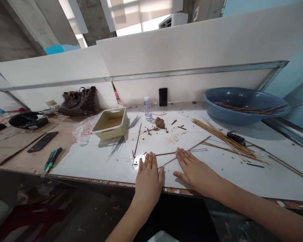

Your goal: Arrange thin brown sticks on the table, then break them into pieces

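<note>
My left hand (148,178) lies flat on the white board (113,168), its fingers stretched out and the thumb apart. Flat on the same board, my right hand (194,169) presses down with fingers extended. A thin brown-coated stick (165,154) runs sideways between the two hands, passing under the fingers. Just below it, a grey metal strip (170,162) slants up to the right, partly hidden by my right hand. Farther back sits a lump of brown dough (160,123), with brown crumbs and short stick pieces around it. A finished-looking brown stick (137,144) lies left of my fingers.
A bundle of thin sticks (224,138) lies at right, before a blue basin (244,104). Behind the lump stand a bottle (147,109) and a phone (163,97). At left are a cream tub (109,134), a handbag (78,102) and green-handled pliers (52,159).
</note>
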A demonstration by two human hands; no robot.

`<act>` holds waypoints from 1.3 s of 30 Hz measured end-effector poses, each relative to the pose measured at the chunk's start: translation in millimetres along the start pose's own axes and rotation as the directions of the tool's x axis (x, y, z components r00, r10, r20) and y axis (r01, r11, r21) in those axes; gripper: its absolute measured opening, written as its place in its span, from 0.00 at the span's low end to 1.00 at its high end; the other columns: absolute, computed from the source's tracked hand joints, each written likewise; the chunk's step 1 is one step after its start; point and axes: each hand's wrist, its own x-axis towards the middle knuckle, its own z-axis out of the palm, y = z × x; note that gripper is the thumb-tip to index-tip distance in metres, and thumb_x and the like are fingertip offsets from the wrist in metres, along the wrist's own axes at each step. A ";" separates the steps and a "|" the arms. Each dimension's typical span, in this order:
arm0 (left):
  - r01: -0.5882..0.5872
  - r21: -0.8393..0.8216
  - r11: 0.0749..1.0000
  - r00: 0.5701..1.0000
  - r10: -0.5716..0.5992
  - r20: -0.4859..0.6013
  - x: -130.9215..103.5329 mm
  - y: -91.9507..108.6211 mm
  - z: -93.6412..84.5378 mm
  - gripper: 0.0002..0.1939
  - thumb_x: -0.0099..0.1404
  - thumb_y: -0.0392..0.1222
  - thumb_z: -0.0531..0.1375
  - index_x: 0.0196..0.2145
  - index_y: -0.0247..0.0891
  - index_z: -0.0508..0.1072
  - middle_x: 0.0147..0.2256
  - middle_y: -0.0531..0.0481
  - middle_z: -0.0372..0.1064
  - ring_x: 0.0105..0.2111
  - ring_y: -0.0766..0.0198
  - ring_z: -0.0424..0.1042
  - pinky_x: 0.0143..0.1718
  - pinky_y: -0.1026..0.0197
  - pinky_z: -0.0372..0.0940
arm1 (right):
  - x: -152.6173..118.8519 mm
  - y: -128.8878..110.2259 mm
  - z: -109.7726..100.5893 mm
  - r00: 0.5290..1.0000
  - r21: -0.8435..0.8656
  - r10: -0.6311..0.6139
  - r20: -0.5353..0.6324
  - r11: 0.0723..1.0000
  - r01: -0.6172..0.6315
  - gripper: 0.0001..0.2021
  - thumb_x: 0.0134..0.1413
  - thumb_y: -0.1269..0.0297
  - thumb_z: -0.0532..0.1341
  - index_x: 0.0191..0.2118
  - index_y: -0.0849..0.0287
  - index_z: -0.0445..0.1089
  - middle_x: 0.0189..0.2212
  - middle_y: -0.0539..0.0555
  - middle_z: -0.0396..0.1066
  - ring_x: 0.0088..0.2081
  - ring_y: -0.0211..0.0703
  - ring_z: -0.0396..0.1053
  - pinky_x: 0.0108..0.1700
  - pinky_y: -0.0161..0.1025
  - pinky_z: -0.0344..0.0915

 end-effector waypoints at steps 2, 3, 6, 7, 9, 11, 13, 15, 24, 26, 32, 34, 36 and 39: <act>-0.012 -0.004 1.000 1.000 0.012 -0.002 -0.8 -1.6 0.4 0.32 0.82 0.47 0.48 0.75 0.24 0.59 0.74 0.33 0.57 0.75 0.46 0.56 0.75 0.39 0.54 | -2.8 1.5 1.8 1.000 -0.002 -0.010 -0.002 1.000 0.010 0.46 0.76 0.36 0.41 0.78 0.76 0.51 0.76 0.76 0.51 0.77 0.63 0.51 0.76 0.59 0.55; -0.009 -0.007 1.000 1.000 0.009 0.007 4.1 -2.1 -0.7 0.32 0.83 0.47 0.48 0.75 0.24 0.60 0.73 0.32 0.57 0.75 0.46 0.56 0.76 0.39 0.53 | 0.3 4.0 0.4 1.000 0.004 -0.012 0.006 1.000 0.012 0.46 0.76 0.36 0.41 0.78 0.75 0.50 0.76 0.76 0.51 0.77 0.63 0.51 0.76 0.59 0.54; 0.038 -0.022 0.999 0.998 -0.036 0.054 30.8 -1.5 -5.7 0.32 0.83 0.48 0.47 0.74 0.23 0.60 0.73 0.30 0.57 0.75 0.45 0.55 0.76 0.39 0.51 | 22.1 15.6 -9.4 0.999 0.038 -0.003 0.048 0.999 0.002 0.47 0.75 0.36 0.42 0.78 0.76 0.50 0.76 0.76 0.50 0.77 0.64 0.49 0.77 0.60 0.52; 0.059 -0.027 0.998 0.996 -0.057 0.062 39.3 -0.9 -7.1 0.33 0.83 0.48 0.47 0.74 0.22 0.60 0.73 0.30 0.56 0.76 0.45 0.55 0.76 0.39 0.50 | 30.0 19.4 -12.8 0.998 0.049 0.001 0.063 0.999 -0.004 0.46 0.76 0.36 0.42 0.78 0.76 0.50 0.76 0.76 0.50 0.78 0.64 0.48 0.77 0.61 0.51; 0.089 -0.038 0.995 0.995 -0.086 0.059 48.7 0.7 -8.5 0.33 0.83 0.49 0.46 0.74 0.21 0.59 0.74 0.29 0.55 0.76 0.44 0.53 0.77 0.38 0.49 | 40.2 24.2 -17.3 0.997 0.056 0.004 0.082 0.998 -0.009 0.46 0.76 0.37 0.40 0.77 0.77 0.50 0.75 0.77 0.50 0.78 0.64 0.47 0.77 0.62 0.51; 0.095 -0.044 0.994 0.995 -0.094 0.030 44.3 1.9 -8.3 0.33 0.83 0.50 0.46 0.74 0.22 0.60 0.73 0.31 0.56 0.77 0.44 0.51 0.77 0.36 0.46 | 38.6 23.8 -17.2 0.997 0.050 0.001 0.083 0.999 -0.005 0.46 0.76 0.37 0.39 0.77 0.78 0.51 0.75 0.77 0.50 0.78 0.64 0.47 0.77 0.63 0.51; 0.081 -0.045 0.996 0.997 -0.081 -0.004 29.0 1.9 -7.4 0.32 0.83 0.50 0.46 0.74 0.25 0.62 0.73 0.35 0.58 0.78 0.44 0.48 0.77 0.33 0.44 | 25.9 18.9 -12.8 0.998 0.041 -0.003 0.067 0.999 0.000 0.47 0.76 0.36 0.40 0.77 0.78 0.52 0.75 0.77 0.50 0.78 0.64 0.48 0.77 0.61 0.52; 0.057 -0.044 0.997 0.998 -0.058 -0.036 11.4 0.2 -6.8 0.31 0.83 0.49 0.46 0.74 0.29 0.62 0.74 0.39 0.58 0.78 0.44 0.46 0.77 0.32 0.43 | 9.4 12.2 -6.8 0.999 0.028 -0.003 0.043 1.000 0.001 0.47 0.75 0.35 0.42 0.77 0.77 0.51 0.76 0.77 0.49 0.78 0.64 0.48 0.77 0.60 0.53; 0.070 -0.053 0.996 0.998 -0.069 0.005 37.2 -7.8 -14.5 0.29 0.83 0.47 0.46 0.73 0.32 0.66 0.72 0.39 0.62 0.78 0.39 0.46 0.76 0.26 0.39 | 28.6 17.1 -15.8 0.998 0.044 0.022 0.066 0.999 -0.025 0.46 0.76 0.37 0.42 0.78 0.76 0.50 0.75 0.76 0.52 0.77 0.65 0.50 0.77 0.62 0.51; 0.080 -0.051 0.995 0.997 -0.080 0.010 41.3 -7.5 -15.3 0.29 0.83 0.47 0.46 0.73 0.31 0.66 0.72 0.38 0.62 0.78 0.39 0.46 0.76 0.26 0.39 | 33.1 18.7 -17.2 0.998 0.056 0.030 0.063 0.998 -0.033 0.45 0.76 0.37 0.42 0.78 0.76 0.49 0.75 0.76 0.52 0.77 0.65 0.49 0.77 0.63 0.51; 0.044 -0.043 0.998 0.999 -0.045 -0.023 6.3 -7.4 -10.4 0.30 0.82 0.47 0.46 0.74 0.34 0.64 0.73 0.41 0.60 0.78 0.42 0.45 0.77 0.27 0.41 | -1.8 6.8 -1.0 1.000 0.023 0.023 0.009 0.999 -0.023 0.45 0.76 0.37 0.43 0.79 0.73 0.46 0.77 0.73 0.49 0.78 0.62 0.48 0.78 0.59 0.51; 0.036 -0.042 0.999 0.999 -0.037 -0.035 2.9 -7.8 -9.2 0.29 0.82 0.47 0.46 0.74 0.35 0.64 0.73 0.40 0.60 0.78 0.42 0.46 0.76 0.27 0.42 | -5.9 5.4 0.5 1.000 0.021 0.025 0.001 0.999 -0.025 0.45 0.76 0.37 0.43 0.79 0.72 0.46 0.77 0.73 0.49 0.78 0.62 0.49 0.77 0.59 0.52; 0.043 -0.046 0.998 0.998 -0.045 -0.034 11.1 -8.1 -9.9 0.29 0.82 0.47 0.47 0.74 0.35 0.65 0.73 0.39 0.61 0.78 0.41 0.47 0.76 0.26 0.41 | 2.1 8.1 -3.4 0.999 0.024 0.029 0.026 0.999 -0.030 0.46 0.76 0.36 0.42 0.78 0.75 0.49 0.76 0.75 0.50 0.78 0.62 0.49 0.77 0.60 0.52; 0.083 -0.047 0.995 0.997 -0.083 0.006 33.0 -8.3 -13.7 0.29 0.82 0.47 0.47 0.73 0.33 0.66 0.72 0.36 0.62 0.77 0.39 0.48 0.76 0.25 0.41 | 25.4 16.3 -14.2 0.997 0.025 0.039 0.071 0.999 -0.041 0.45 0.76 0.36 0.40 0.77 0.75 0.53 0.75 0.76 0.52 0.77 0.63 0.49 0.77 0.62 0.52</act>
